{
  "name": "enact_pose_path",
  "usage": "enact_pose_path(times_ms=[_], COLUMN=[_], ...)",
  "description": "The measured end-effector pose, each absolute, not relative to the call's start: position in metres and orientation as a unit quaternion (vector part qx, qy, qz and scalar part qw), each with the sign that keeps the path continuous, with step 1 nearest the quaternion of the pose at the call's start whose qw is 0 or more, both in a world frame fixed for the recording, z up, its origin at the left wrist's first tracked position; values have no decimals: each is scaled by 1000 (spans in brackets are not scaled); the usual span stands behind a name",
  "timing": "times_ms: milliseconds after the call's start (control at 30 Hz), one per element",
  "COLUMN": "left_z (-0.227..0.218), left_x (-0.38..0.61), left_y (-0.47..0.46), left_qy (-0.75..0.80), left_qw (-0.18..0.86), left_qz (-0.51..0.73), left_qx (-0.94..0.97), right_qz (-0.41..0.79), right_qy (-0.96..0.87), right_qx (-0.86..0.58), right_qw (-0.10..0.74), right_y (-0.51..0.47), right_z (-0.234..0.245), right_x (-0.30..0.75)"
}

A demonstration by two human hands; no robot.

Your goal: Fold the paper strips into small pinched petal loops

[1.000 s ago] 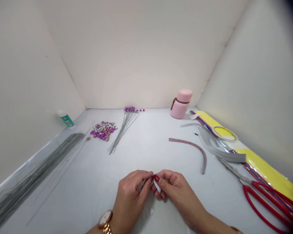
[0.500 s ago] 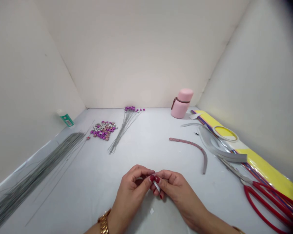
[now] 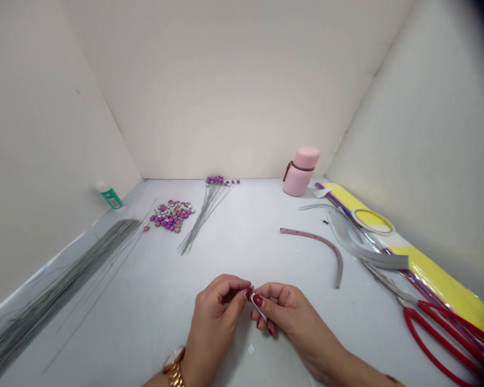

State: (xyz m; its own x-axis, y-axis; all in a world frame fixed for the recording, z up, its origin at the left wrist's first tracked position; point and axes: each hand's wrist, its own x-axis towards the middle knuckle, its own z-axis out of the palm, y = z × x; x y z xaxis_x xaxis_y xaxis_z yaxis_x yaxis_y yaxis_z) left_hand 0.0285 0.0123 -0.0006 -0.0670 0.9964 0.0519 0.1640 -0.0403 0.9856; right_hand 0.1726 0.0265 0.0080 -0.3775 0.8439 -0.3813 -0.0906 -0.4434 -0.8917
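Between my two hands is a narrow white strip (image 3: 260, 310), which looks like folded paper. My left hand (image 3: 221, 306) pinches its upper end between thumb and fingertips. My right hand (image 3: 288, 312) grips the strip lower down, thumb pressed over it and fingers curled beneath. Part of the strip is hidden by the fingers. On the table just below the hands lies a small white scrap (image 3: 251, 349). Ahead and to the right rests a curved pinkish strip with dark dots (image 3: 312, 236).
At left lie a bundle of thin wires (image 3: 72, 279), a pile of small purple, silver and pink beads (image 3: 171, 216) and a green-white glue bottle (image 3: 111, 196). Bead-tipped wires (image 3: 204, 215) lie centrally. Rightward are a pink flask (image 3: 300, 172), tape roll (image 3: 373, 221), grey strips (image 3: 383, 260) and red-handled scissors (image 3: 435, 322).
My left hand has shifted slightly left, and the fingertips of the two hands are a little farther apart. More of the white strip shows between them.
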Motion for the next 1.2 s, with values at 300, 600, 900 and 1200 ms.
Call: enact_pose_path(times_ms=[300, 600, 900, 1200], left_z=[7, 7, 1, -4], left_x=[28, 36, 36, 35], left_y=[9, 11, 12, 13], left_qy=[481, 453, 462, 515], left_qw=[392, 579, 618, 558], left_qz=[465, 510, 509, 502], left_qx=[631, 446, 382, 413], right_qz=[713, 695, 680, 668], right_qy=[-393, -425, -451, -456], right_qx=[-446, -449, -452, -477], right_qw=[373, 367, 360, 344], right_y=[29, 28, 28, 27], right_z=[8, 9, 7, 6], right_x=[175, 173, 173, 171])
